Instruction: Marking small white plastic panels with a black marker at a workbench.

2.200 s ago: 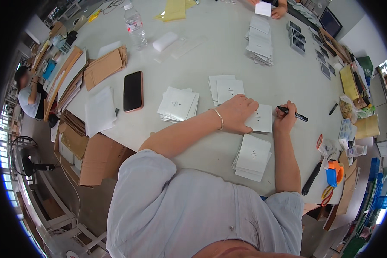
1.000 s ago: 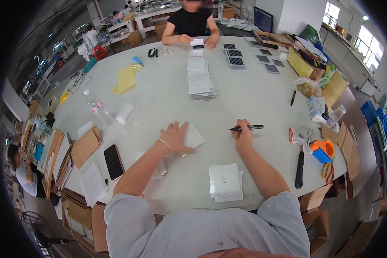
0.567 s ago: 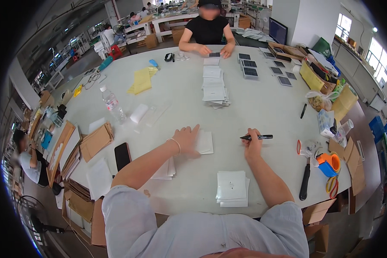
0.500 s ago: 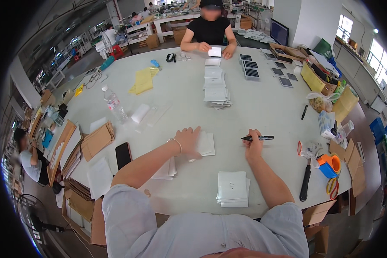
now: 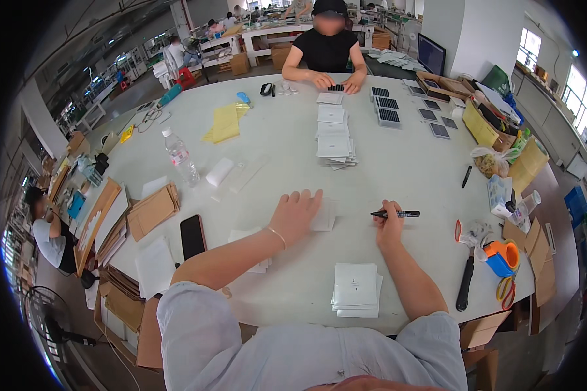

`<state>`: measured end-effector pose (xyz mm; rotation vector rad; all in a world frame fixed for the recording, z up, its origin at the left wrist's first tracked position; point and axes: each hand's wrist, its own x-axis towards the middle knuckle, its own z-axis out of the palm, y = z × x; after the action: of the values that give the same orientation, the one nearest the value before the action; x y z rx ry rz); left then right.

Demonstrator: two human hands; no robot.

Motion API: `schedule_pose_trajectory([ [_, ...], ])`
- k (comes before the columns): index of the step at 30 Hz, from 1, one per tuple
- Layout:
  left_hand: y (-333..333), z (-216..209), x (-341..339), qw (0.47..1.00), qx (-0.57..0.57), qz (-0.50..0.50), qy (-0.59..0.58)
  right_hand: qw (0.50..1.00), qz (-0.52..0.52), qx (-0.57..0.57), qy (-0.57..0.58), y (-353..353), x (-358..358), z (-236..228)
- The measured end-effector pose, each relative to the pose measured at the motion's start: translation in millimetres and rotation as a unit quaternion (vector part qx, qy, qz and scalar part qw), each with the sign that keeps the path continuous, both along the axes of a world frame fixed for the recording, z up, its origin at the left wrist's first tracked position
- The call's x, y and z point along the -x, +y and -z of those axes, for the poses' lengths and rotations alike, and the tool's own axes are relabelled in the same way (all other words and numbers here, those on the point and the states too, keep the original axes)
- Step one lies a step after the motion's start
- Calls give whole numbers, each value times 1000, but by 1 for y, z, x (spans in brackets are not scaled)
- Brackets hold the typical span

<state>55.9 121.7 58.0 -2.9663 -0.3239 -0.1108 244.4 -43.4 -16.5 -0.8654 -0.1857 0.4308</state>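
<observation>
My left hand (image 5: 297,216) lies palm down with fingers stretched out over a small stack of flat white square packets (image 5: 327,216), covering much of it. In my right hand (image 5: 389,225), to the right of that stack, a black marker (image 5: 407,214) is gripped, its dark tip pointing left. Nearer to me is another pile of white packets (image 5: 355,287) with small dark marks on the top one. More white packets (image 5: 259,267) are partly hidden under my left forearm.
Across the table, a person's hands (image 5: 337,83) touch a dark panel beside a column of white packets (image 5: 334,133). A phone (image 5: 192,236), water bottle (image 5: 180,156) and cardboard pieces (image 5: 153,212) lie left; a tape dispenser (image 5: 502,255) and scissors (image 5: 506,292) lie right.
The view has shifted slightly. My left hand has moved a little right over the stack. Across the table, the raised white packet is out of the person's hands, which are now at a dark panel.
</observation>
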Motion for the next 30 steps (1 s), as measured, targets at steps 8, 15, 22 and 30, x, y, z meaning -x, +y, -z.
schedule_pose_trajectory([
  [8,-15,9,13,990,-69,87,-91,1000,0,4,4,-4,1,1],
  [15,-10,2,-5,994,110,-17,6,1000,-5,6,2,0,3,2],
  [22,69,-36,-7,947,312,77,16,1000,8,9,-13,0,-7,5],
  [30,102,-50,83,859,434,44,268,1000,-12,7,-18,-2,0,-1],
])
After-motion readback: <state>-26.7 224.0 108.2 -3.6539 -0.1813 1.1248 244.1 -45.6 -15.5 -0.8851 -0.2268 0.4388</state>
